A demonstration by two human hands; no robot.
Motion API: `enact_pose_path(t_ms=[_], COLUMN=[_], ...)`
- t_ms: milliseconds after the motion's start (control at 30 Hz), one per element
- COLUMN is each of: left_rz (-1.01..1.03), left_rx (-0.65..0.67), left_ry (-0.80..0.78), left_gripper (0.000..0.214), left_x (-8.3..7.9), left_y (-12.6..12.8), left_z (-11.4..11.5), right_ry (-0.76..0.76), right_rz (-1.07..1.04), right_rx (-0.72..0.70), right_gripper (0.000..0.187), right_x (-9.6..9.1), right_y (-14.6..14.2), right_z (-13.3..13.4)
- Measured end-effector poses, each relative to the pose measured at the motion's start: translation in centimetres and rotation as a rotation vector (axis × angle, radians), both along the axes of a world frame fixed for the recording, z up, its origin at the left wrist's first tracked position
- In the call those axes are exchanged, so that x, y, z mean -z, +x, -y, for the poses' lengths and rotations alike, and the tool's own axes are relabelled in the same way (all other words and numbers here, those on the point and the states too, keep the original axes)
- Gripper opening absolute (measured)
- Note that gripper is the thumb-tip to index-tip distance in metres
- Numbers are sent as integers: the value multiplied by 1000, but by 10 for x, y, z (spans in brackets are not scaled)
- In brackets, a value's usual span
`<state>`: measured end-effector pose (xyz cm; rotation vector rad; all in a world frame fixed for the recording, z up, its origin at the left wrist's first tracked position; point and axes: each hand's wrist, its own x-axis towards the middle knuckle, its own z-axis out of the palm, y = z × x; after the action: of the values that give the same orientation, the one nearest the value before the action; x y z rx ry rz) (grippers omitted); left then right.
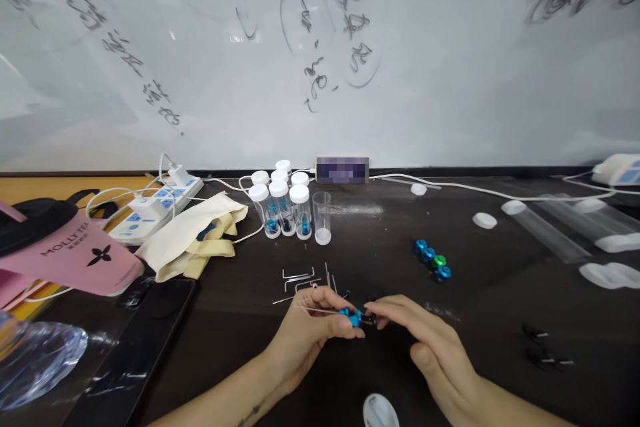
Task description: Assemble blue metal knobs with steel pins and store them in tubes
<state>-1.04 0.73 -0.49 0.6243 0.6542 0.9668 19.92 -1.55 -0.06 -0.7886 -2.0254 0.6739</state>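
My left hand (320,323) pinches a small shiny blue part (353,317) between thumb and fingers. A black piece (369,319) sticks out of its right end. From its left side a thin metal rod (320,309) reaches back over the fingers; how it joins the part is hidden. The fingers of my right hand (435,340) are stretched out, fingertips at the black piece, with the thumb well apart. Beyond my left hand lie several thin L-shaped metal keys (299,275). Farther right, blue and green metal parts (433,260) sit in a row.
Clear tubes with white caps (279,190) stand at the back beside an uncapped tube (323,217). Left are a pink cup (75,247), a cloth pouch (193,233), a power strip (165,203) and a phone-like black slab (135,347). Black pieces (545,350) and empty tubes (550,227) lie right.
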Motion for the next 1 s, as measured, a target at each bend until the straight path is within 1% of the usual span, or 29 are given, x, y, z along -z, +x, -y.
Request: enact_pose_path(t_ms=[233,400,600,767,900,1000], left_rz=[12,18,10,-2,-3,-9], left_rx=[2,-2,10,12,-3,-7], left_ry=[29,18,28,21,-3,-11], left_gripper=[19,19,19,19,22,23], left_x=[3,4,3,1,1,2], left_y=[0,0,0,0,0,1], left_z=[0,-1,-1,0,1,0], right_ry=[-44,-80,-76,-97,-85,-81], right_rz=[-24,-42,-68,-54,-44,-43], right_rx=[-14,3,-31,-15,6,-12], right_gripper=[51,51,49,50,50,49], right_x=[-1,-1,0,1,0,0], right_y=[-2,-2,-2,-2,-2,-2], right_z=[0,0,0,-1,0,0])
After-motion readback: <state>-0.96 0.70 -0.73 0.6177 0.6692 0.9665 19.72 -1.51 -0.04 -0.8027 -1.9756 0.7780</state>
